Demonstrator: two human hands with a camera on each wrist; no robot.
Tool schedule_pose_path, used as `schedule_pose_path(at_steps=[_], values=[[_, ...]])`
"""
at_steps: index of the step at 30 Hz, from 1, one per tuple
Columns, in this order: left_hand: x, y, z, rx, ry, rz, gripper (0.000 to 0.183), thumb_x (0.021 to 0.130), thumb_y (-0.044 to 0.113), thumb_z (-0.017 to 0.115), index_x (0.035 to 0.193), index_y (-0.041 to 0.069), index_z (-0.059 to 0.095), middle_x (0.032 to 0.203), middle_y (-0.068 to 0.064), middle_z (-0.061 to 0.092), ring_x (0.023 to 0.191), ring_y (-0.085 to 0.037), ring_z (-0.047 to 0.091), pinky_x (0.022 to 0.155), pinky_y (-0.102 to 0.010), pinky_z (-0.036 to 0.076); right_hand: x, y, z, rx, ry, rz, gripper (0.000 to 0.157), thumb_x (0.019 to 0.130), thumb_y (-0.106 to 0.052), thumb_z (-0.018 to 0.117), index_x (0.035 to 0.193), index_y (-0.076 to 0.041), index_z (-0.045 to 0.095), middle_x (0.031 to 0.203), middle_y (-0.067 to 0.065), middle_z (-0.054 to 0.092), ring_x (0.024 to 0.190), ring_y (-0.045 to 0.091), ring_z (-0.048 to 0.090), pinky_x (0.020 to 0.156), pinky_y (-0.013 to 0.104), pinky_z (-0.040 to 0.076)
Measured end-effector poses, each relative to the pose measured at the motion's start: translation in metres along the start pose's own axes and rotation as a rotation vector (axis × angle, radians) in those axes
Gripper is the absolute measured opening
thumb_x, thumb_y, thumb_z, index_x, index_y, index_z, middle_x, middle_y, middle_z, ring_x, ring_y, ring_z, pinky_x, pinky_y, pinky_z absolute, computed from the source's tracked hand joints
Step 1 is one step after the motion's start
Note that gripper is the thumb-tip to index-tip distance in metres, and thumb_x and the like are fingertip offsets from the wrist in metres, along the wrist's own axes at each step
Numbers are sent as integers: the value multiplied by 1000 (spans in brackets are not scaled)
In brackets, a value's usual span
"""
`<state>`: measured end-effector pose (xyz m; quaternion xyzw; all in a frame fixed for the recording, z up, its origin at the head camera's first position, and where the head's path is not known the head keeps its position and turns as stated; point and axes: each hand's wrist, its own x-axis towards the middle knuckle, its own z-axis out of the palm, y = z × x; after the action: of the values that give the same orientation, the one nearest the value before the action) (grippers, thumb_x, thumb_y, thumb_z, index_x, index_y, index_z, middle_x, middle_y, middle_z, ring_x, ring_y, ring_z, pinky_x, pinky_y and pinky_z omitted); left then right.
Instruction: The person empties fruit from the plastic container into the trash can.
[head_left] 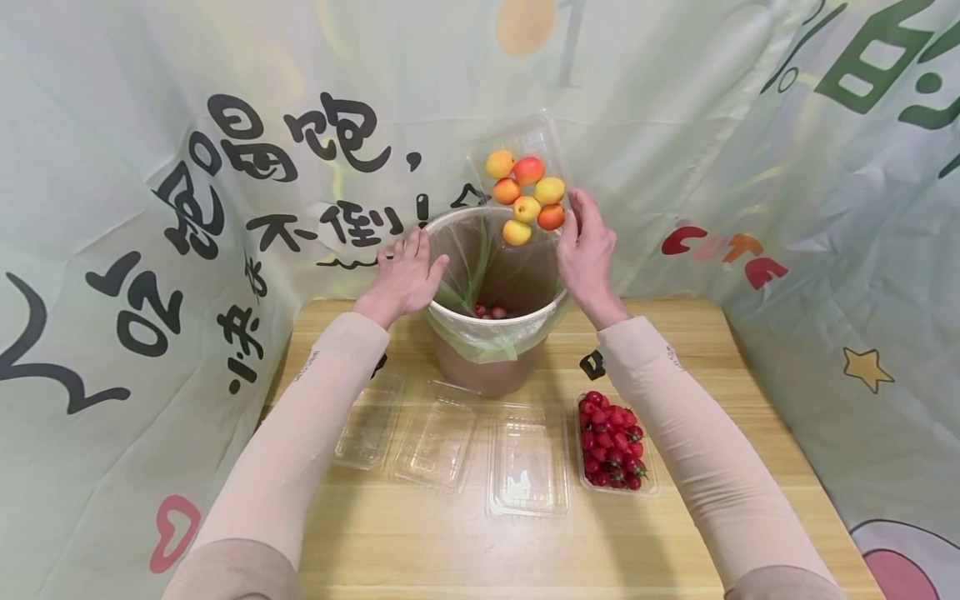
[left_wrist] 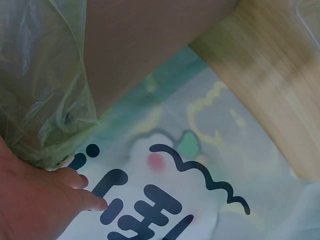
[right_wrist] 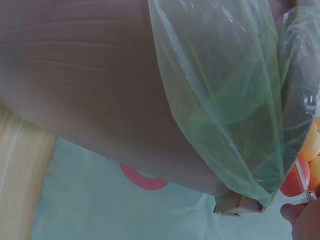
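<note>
My right hand [head_left: 588, 250] pinches the side of a clear plastic fruit container [head_left: 546, 137], tilted above the back right of the bin. Several yellow and red apricot-like fruits [head_left: 527, 208] lie in it. The brown bin [head_left: 480, 371] has a white rim and a thin green plastic liner [head_left: 498, 346]. A few reddish round fruits [head_left: 491, 312] show inside, low down. On the bin's left rim rests my left hand [head_left: 408, 275], fingers extended. At the left wrist view's lower left, that hand [left_wrist: 45, 200] is beside the liner's edge. Fingertips of the right hand [right_wrist: 307, 217] appear beside the container.
In front of the bin, three clear plastic containers [head_left: 367, 425] stand side by side on the wooden table [head_left: 450, 550]. A container of small red fruits with green stems [head_left: 611, 442] is to their right. Printed fabric [head_left: 420, 75] walls surround the table's back and sides.
</note>
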<state>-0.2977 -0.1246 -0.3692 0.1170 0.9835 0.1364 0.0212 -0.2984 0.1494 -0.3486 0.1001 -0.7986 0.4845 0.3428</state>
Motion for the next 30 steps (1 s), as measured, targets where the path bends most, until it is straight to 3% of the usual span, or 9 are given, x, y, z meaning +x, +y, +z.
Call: schedule_pose_path(at_steps=[9,18,30], values=[[1,-1,1,-2,-1,4,77,112,51,14,167,-2,0,177,-21,0,162,-50,5,129,-70,0,-1,2,3,1,1,-8,29,107,-3,54,133,5,64,136,21,71,129,31,68,110,41,55],[1,-1,1,2,-8,3,79,111,53,9,168,-2,0,178,-21,-1,163,-49,5,129,-70,2,-1,5,5,14,15,-11,30,106,-1,54,133,8,64,134,27,69,126,41,68,108,49,55],[-1,0,-1,-20,-8,1,78,112,52,11,167,-2,0,177,-21,-1,162,-49,4,129,-69,-3,-2,0,3,7,23,-5,32,108,-5,54,137,6,63,135,26,69,112,35,70,105,50,57]])
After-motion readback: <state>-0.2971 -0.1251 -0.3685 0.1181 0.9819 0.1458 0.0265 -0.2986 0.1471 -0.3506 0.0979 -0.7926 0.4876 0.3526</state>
